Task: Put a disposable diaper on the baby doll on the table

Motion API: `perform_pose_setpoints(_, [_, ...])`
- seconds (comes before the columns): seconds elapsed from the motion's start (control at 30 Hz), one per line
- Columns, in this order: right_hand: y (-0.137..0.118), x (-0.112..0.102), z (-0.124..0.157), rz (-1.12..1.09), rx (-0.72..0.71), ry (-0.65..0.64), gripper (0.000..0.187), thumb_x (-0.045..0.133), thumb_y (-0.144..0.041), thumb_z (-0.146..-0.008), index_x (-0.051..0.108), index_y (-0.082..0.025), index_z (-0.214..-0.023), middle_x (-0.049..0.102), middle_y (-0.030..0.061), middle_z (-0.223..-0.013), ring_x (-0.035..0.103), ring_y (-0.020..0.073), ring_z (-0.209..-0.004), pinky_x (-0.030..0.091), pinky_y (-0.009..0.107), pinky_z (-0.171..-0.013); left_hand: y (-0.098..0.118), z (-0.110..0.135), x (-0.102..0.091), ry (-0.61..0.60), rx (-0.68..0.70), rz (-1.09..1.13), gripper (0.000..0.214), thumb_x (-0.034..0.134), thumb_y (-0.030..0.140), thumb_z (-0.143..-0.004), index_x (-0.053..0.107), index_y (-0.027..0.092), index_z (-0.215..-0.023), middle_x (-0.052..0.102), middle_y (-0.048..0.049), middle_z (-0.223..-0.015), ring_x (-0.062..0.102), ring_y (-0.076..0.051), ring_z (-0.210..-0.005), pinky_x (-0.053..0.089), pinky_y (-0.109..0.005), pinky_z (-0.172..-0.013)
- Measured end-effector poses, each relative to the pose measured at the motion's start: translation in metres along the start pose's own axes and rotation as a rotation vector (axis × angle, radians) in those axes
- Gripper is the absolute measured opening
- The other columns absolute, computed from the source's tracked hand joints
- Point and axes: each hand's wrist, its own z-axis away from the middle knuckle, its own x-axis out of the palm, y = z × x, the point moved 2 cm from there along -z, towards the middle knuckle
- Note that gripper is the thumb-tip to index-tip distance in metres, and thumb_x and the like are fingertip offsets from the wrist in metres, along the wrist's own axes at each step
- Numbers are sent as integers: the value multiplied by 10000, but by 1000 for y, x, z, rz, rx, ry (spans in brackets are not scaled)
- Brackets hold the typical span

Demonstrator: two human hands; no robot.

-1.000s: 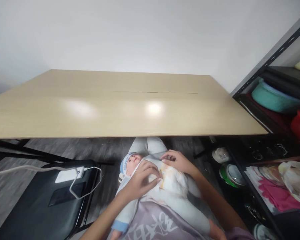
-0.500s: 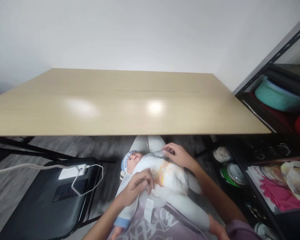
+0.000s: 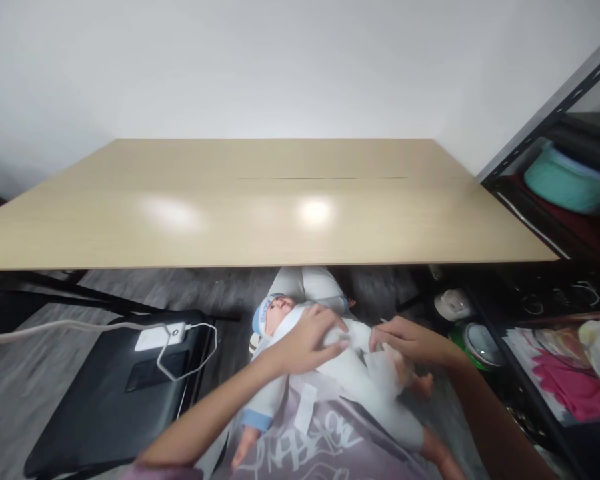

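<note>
A baby doll in a white suit and blue cap lies on my lap, head toward the table, on lilac printed cloth. My left hand lies flat on the doll's chest, fingers stretched out. My right hand is closed in a pinch on white fabric at the doll's hip, beside a bare leg. A white tab hangs loose under my left wrist.
A long beige table spans the view just beyond the doll. At left a black chair carries a white charger with cable. At right a black metal rack holds a teal basin, dishes and pink items.
My left hand moved up from the doll's side onto its chest. My right hand slid from the doll's shoulder down to its hip. The view shifted slightly right.
</note>
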Motion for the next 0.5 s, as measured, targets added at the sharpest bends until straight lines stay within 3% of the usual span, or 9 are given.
perform_pose_setpoints(0.1, [21,11,25,-47,105,-103,479,564,-573,-1093,828,-207,-934,764,35,-874,660,238,-824,441,328,-737,3,-67,14,-284,55,-74,415,639,624,-1069,745,223,-1074,785,-69,-1022,707,-265,-1012,536,-392,-983])
perform_pose_setpoints(0.17, [29,26,35,-54,136,-139,429,599,-563,-1075,799,-216,-920,751,19,-877,646,225,-815,416,319,-728,0,-111,39,-568,-37,-124,540,721,719,-968,743,240,-1216,798,-51,-973,727,-258,-850,561,-377,-827])
perform_pose_setpoints(0.23, [35,44,41,-29,178,-109,396,600,-543,-1069,778,-222,-920,734,10,-842,625,212,-787,394,317,-711,-3,-145,68,-751,-54,-224,659,907,699,-770,778,238,-1222,821,-78,-1031,758,-310,-937,582,-398,-832])
perform_pose_setpoints(0.3, [40,61,44,11,225,-52,366,607,-517,-1054,754,-221,-896,712,4,-785,610,205,-750,368,317,-679,-6,-165,95,-898,-102,-238,597,1010,616,-616,825,220,-1023,830,-80,-973,776,-338,-984,605,-409,-861])
perform_pose_setpoints(0.4, [47,83,47,28,231,30,326,603,-492,-1042,729,-232,-892,746,13,-827,657,220,-783,406,328,-694,-9,-167,112,-995,-145,-195,471,1021,564,-588,797,208,-799,819,-57,-861,793,-327,-958,620,-387,-867])
perform_pose_setpoints(0.5, [56,95,48,-17,232,71,285,590,-508,-1017,748,-276,-971,814,54,-987,747,300,-927,541,396,-795,-11,-150,92,-841,-174,-164,551,930,628,-713,831,198,-1044,846,-77,-1063,788,-315,-1036,599,-363,-887])
